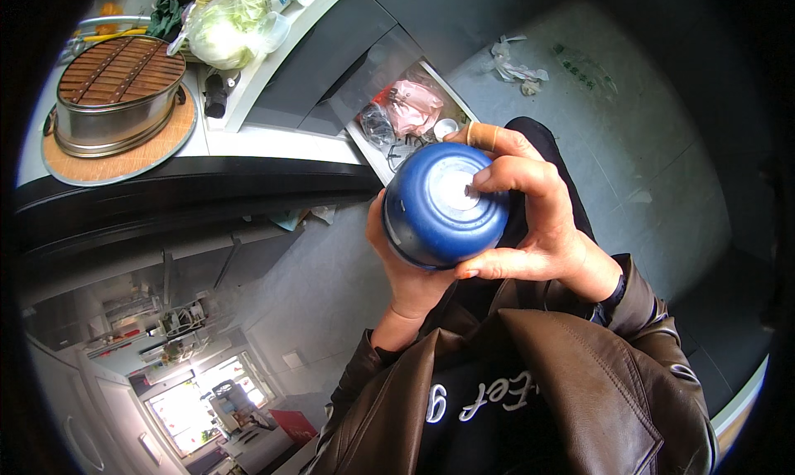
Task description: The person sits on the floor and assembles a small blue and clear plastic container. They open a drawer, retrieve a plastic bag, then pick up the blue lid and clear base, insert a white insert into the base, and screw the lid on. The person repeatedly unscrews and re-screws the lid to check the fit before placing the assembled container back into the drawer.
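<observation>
Beyond your hands stands one open drawer point(449, 90), the biggest thing near your work; on the counter to the left, one round mat point(124, 169) carries one metal steamer point(116, 129) with one wooden slatted lid point(124, 69). You have one blue vessel point(414, 214) between your two hands, its round face with a pale centre turned up toward you. It lies against your left hand point(406, 283), which is cupped around its left and near side, fingertips hidden behind it. Your right hand point(548, 241) is to its right, half open in a C: the thumb is at the near edge, one bent finger over the pale centre, another by the far edge. Inside the drawer you see one pink bag point(416, 106) and one small white cup point(445, 128). One tan band point(484, 134) circles a right finger.
</observation>
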### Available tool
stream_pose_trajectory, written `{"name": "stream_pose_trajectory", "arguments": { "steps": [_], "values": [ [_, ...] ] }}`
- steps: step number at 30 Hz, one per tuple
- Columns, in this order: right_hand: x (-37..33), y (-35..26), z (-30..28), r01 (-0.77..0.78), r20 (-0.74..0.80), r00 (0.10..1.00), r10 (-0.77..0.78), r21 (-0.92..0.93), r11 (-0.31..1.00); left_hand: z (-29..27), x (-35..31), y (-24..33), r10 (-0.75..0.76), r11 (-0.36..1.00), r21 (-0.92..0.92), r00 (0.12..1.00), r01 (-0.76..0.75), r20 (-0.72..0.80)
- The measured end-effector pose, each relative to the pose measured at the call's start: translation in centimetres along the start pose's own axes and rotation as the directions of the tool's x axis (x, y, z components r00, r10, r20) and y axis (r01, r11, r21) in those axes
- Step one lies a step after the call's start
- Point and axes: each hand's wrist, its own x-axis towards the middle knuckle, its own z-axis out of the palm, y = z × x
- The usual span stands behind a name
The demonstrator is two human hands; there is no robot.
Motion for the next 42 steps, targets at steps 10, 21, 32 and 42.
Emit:
{"name": "stream_pose_trajectory", "arguments": {
  "steps": [10, 21, 32, 42],
  "values": [
    [0.3, 0.0, -0.8, 0.018, 0.044, 0.999, -0.014, -0.1, 0.995, 0.7, 1.1, 2.0, 0.063, 0.994, -0.083, 0.995, -0.069, -0.078],
    [-0.1, 0.2, -0.5, -0.043, -0.002, 0.999, 0.043, -0.021, 0.999, -0.2, 0.9, 0.9, 0.128, 0.991, -0.034, 0.992, -0.129, -0.017],
    [0.4, -0.2, -2.1, -0.138, 0.116, 0.981, 0.153, -0.128, 0.982, -1.8, 1.5, 2.0, 0.1, 0.994, 0.028, 0.991, -0.103, 0.086],
    [-1.1, 0.3, -1.8, -0.35, 0.019, 0.932, 0.361, 0.294, 0.889, -2.2, 3.1, 5.3, 0.207, 0.969, 0.108, 0.971, -0.22, 0.124]
  ]
}}
